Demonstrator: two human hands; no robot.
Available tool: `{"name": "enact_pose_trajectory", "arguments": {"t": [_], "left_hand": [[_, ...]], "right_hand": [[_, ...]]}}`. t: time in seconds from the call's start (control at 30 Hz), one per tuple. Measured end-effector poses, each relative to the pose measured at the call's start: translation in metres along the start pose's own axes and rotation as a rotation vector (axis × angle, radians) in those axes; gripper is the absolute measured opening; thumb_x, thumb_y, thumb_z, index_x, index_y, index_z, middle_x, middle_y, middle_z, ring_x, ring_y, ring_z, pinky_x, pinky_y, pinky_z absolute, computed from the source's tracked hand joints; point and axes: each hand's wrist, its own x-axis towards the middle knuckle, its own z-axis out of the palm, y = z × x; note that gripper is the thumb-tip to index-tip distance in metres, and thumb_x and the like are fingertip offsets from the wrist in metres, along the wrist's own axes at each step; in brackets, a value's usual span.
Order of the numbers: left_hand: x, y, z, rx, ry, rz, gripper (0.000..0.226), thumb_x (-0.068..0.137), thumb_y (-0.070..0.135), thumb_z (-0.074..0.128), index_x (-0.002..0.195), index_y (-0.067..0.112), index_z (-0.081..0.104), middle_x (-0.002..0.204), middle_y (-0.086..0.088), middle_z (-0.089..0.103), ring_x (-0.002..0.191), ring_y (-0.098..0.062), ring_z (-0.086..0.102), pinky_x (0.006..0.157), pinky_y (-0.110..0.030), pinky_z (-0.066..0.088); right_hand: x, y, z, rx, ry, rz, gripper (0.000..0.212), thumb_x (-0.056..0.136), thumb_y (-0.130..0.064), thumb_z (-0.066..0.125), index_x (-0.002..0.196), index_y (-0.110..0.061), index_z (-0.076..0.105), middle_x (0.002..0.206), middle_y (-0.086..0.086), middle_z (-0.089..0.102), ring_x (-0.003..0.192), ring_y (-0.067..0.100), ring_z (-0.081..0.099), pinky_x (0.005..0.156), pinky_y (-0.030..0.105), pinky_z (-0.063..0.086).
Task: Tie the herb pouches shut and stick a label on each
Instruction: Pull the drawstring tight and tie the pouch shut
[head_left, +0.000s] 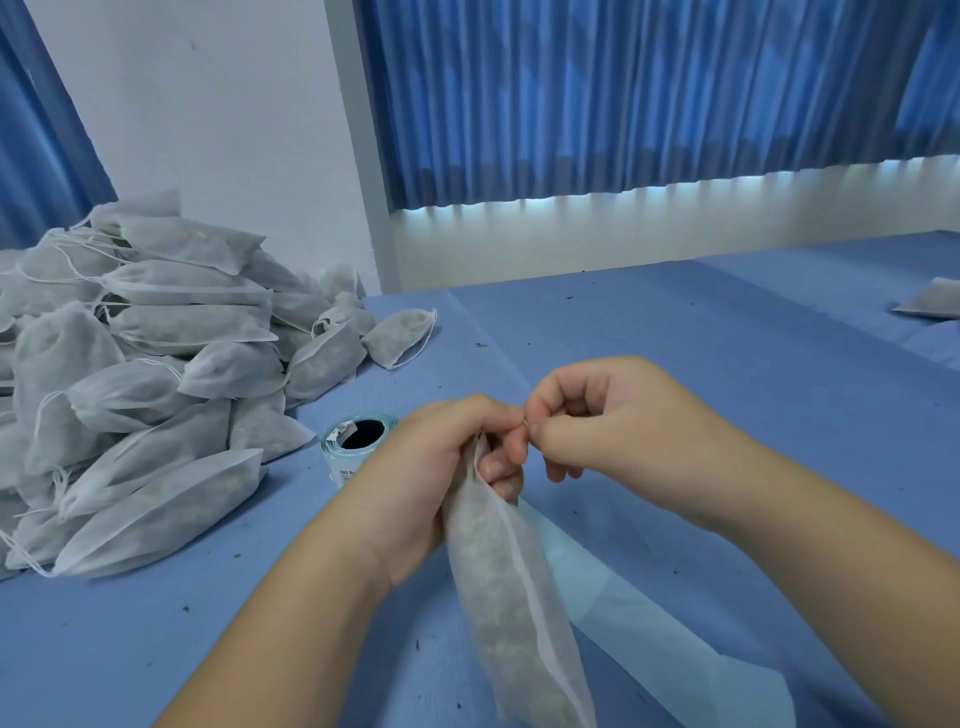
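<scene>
The left hand (441, 467) squeezes the pouch (509, 597) neck. The right hand (597, 421) pinches its thin string just beside. The pouch looks soft and light below the grip.

Left hand (441, 467) in closed grip, right hand (597, 415) pinching fingertips beside it

My long white fabric herb pouch (511, 597) hangs upright, just right of the pale-blue label roll (353, 441) lying beside the heaped pouches (140, 374).
</scene>
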Motion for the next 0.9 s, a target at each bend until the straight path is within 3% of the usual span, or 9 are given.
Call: {"name": "enact_pose_trajectory", "arguments": {"t": [0.13,0.27,0.5,0.73,0.83,0.9], "left_hand": [[-0.002,0.003,-0.003,0.060,-0.044,-0.004,0.027,0.076,0.027,0.058,0.052,0.013,0.058,0.051,0.001,0.036,0.051,-0.016,0.040,0.060,-0.028,0.036],[-0.003,0.007,-0.007,0.077,-0.002,-0.036,0.021,0.074,0.028,0.063,0.059,0.014,0.067,0.057,0.002,0.049,0.052,-0.013,0.047,0.050,-0.020,0.041],[-0.005,0.007,-0.003,0.168,0.103,0.000,0.015,0.069,0.031,0.069,0.062,0.018,0.074,0.066,0.006,0.062,0.051,-0.005,0.055,0.053,-0.017,0.042],[-0.003,0.005,-0.002,0.253,0.212,0.014,0.017,0.062,0.036,0.076,0.061,0.019,0.072,0.059,0.007,0.057,0.046,-0.005,0.048,0.047,-0.015,0.038],[-0.003,0.004,-0.003,0.272,0.218,0.032,0.019,0.063,0.040,0.076,0.060,0.022,0.071,0.060,0.006,0.055,0.049,-0.006,0.047,0.048,-0.014,0.038],[-0.004,0.004,-0.003,0.300,0.195,0.061,0.019,0.066,0.041,0.077,0.063,0.023,0.073,0.066,0.009,0.063,0.057,-0.004,0.054,0.055,-0.012,0.041]], "right_hand": [[0.001,0.003,-0.001,0.026,-0.039,-0.009,0.009,0.063,-0.022,0.056,0.062,-0.023,0.065,0.066,0.005,0.065,0.058,0.008,0.058,0.063,0.025,0.046],[0.000,0.004,-0.004,0.063,-0.090,-0.034,0.014,0.068,-0.017,0.055,0.064,-0.023,0.067,0.081,0.022,0.068,0.060,0.012,0.056,0.063,0.026,0.045],[0.003,0.009,-0.008,0.069,-0.086,-0.019,0.014,0.068,-0.014,0.054,0.061,-0.022,0.063,0.066,0.009,0.063,0.058,0.013,0.055,0.060,0.024,0.044],[0.003,0.012,-0.010,0.061,-0.097,0.008,0.016,0.068,-0.016,0.052,0.060,-0.025,0.063,0.056,0.002,0.061,0.056,0.013,0.052,0.059,0.021,0.044],[0.005,0.015,-0.010,0.125,-0.081,0.017,0.014,0.069,-0.019,0.055,0.060,-0.026,0.063,0.057,0.001,0.061,0.057,0.014,0.058,0.056,0.022,0.045],[0.007,0.016,-0.009,0.212,-0.068,0.029,0.008,0.071,-0.022,0.061,0.064,-0.024,0.063,0.063,0.002,0.064,0.062,0.018,0.064,0.056,0.025,0.047]]}}
